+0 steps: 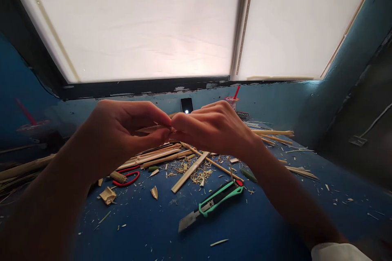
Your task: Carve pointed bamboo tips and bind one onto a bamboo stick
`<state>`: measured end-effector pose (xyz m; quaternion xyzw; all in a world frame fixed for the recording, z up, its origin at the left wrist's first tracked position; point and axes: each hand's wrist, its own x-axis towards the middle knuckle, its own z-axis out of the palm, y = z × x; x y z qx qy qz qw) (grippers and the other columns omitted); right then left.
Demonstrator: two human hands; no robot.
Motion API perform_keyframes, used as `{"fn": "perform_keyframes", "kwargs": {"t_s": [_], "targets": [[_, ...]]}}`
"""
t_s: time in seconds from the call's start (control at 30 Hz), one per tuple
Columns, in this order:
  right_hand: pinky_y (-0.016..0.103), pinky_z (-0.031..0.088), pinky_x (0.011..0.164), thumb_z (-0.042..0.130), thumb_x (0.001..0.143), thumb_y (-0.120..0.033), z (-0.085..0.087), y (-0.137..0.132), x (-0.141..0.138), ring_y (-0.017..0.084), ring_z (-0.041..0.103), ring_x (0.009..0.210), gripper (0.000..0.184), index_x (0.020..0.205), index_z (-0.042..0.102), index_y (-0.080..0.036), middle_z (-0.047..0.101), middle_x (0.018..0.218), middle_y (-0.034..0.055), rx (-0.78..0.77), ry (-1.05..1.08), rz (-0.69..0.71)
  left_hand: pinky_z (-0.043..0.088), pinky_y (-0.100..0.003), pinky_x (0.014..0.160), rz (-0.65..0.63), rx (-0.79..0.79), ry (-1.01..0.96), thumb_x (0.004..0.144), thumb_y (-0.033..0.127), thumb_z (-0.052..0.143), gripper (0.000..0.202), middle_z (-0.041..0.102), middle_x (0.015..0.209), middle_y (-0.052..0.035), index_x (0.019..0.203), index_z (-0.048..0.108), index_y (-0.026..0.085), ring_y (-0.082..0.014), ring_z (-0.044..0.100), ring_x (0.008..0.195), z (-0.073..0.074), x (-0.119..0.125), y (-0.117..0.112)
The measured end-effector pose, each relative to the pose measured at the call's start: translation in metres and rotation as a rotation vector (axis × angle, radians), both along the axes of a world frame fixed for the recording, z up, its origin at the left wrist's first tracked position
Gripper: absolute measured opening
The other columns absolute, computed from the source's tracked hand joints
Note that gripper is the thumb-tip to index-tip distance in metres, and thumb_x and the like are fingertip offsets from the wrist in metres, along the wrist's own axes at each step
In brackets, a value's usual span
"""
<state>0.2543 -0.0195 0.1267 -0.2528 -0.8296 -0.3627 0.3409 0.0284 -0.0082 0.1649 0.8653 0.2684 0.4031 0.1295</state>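
My left hand (122, 128) is raised above the table, its thumb and forefinger pinched together. The closed fingers of my right hand (211, 128) meet those fingertips. Whatever sits between the two pinches is small and mostly hidden by the fingers. Below them, a green and black utility knife (221, 198) lies with its wide blade out, pointing to the lower left. A flat bamboo strip (190, 172) rests near it among fine shavings (200, 175). Red-handled scissors (130, 180) are partly covered beneath my left hand.
Long strips and sticks (275, 133) lie at the back right, with another bundle (27, 167) at the left. Scraps dot the blue table (147, 228). A lit phone (186, 105) leans on the wall beside a cup with a red straw (237, 92). Behind stands a bright covered window (147, 24).
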Motion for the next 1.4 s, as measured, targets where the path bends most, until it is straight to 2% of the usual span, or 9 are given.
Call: {"fn": "perform_keyframes", "kwargs": {"t_s": [0.13,0.27,0.43,0.57,0.77,0.87,1.03,1.17,1.4], "targets": [[0.028,0.020,0.056,0.052,0.116,-0.039,0.002,0.002,0.006,0.009,0.022,0.058,0.026,0.096,0.057,-0.023,0.040,0.063,-0.0106,-0.301,0.092,0.174,0.063,-0.018,0.056,0.013,-0.059,-0.044,0.078,0.025,0.084,0.004,0.080,0.070,0.0069,0.079,0.081,0.026,-0.0156,0.078,0.064,-0.006,-0.001,0.001],[0.023,0.027,0.058,0.061,0.112,-0.033,0.011,-0.003,0.014,0.006,0.034,0.058,0.016,0.102,0.062,-0.020,0.055,0.070,-0.0095,-0.522,0.119,0.287,0.066,-0.019,0.062,0.031,-0.011,-0.074,0.077,0.027,0.088,0.012,0.081,0.077,0.0071,0.086,0.080,0.028,-0.0152,0.078,0.067,-0.007,-0.009,0.003],[0.024,0.036,0.067,0.058,0.112,-0.023,0.021,-0.018,0.029,0.008,0.050,0.071,0.015,0.102,0.068,-0.017,0.065,0.083,-0.0017,-0.481,0.052,0.215,0.063,-0.016,0.061,0.042,0.074,0.043,0.082,0.031,0.084,0.006,0.079,0.069,0.0081,0.085,0.082,0.027,-0.0110,0.073,0.056,-0.002,-0.012,0.003],[0.028,0.033,0.066,0.054,0.112,-0.020,0.024,-0.033,0.028,0.011,0.044,0.071,0.025,0.093,0.069,-0.015,0.055,0.079,-0.0008,-0.351,-0.007,0.042,0.061,-0.016,0.061,0.095,0.216,0.173,0.089,0.038,0.075,0.012,0.081,0.071,0.0093,0.087,0.082,0.029,-0.0107,0.074,0.057,-0.005,-0.008,0.004],[0.027,0.033,0.065,0.054,0.111,-0.018,0.022,-0.039,0.021,0.008,0.049,0.070,0.014,0.103,0.066,-0.017,0.065,0.088,-0.0006,-0.532,0.044,0.195,0.063,-0.026,0.073,0.258,0.397,0.099,0.094,0.041,0.072,0.015,0.083,0.080,0.0085,0.092,0.081,0.029,-0.0154,0.081,0.075,-0.012,-0.005,0.007],[0.028,0.030,0.062,0.057,0.110,-0.022,0.021,-0.033,0.019,0.008,0.045,0.062,0.013,0.100,0.064,-0.018,0.061,0.074,-0.0045,-0.565,0.086,0.174,0.065,-0.026,0.081,0.345,0.252,-0.169,0.090,0.045,0.081,0.017,0.083,0.086,0.0119,0.096,0.082,0.030,-0.0160,0.082,0.085,-0.010,0.000,0.000],[0.031,0.021,0.053,0.061,0.106,-0.064,0.017,-0.016,0.011,0.007,0.031,0.052,0.062,0.064,0.055,-0.019,0.039,0.053,-0.0063,-0.594,0.574,0.056,0.067,-0.023,0.070,0.178,-0.276,-0.542,0.081,0.031,0.090,0.015,0.081,0.080,0.0065,0.088,0.079,0.024,-0.0141,0.080,0.073,-0.004,0.012,-0.015],[0.028,0.026,0.050,0.066,0.102,-0.069,0.015,-0.005,0.003,0.007,0.039,0.054,0.053,0.084,0.070,-0.019,0.055,0.064,-0.0038,-0.838,0.845,0.474,0.064,-0.018,0.061,0.004,-0.606,-0.586,0.078,0.025,0.092,0.014,0.080,0.078,0.0008,0.084,0.080,0.022,-0.0138,0.078,0.067,-0.004,0.012,-0.013],[0.023,0.038,0.054,0.084,0.096,-0.039,0.018,-0.005,-0.004,0.007,0.051,0.062,0.025,0.102,0.073,-0.018,0.059,0.067,-0.0066,-1.016,0.822,0.917,0.069,-0.022,0.071,-0.109,-0.600,-0.492,0.085,0.031,0.088,0.008,0.083,0.084,-0.0009,0.086,0.083,0.025,-0.0178,0.082,0.073,-0.009,0.011,-0.009]]}}
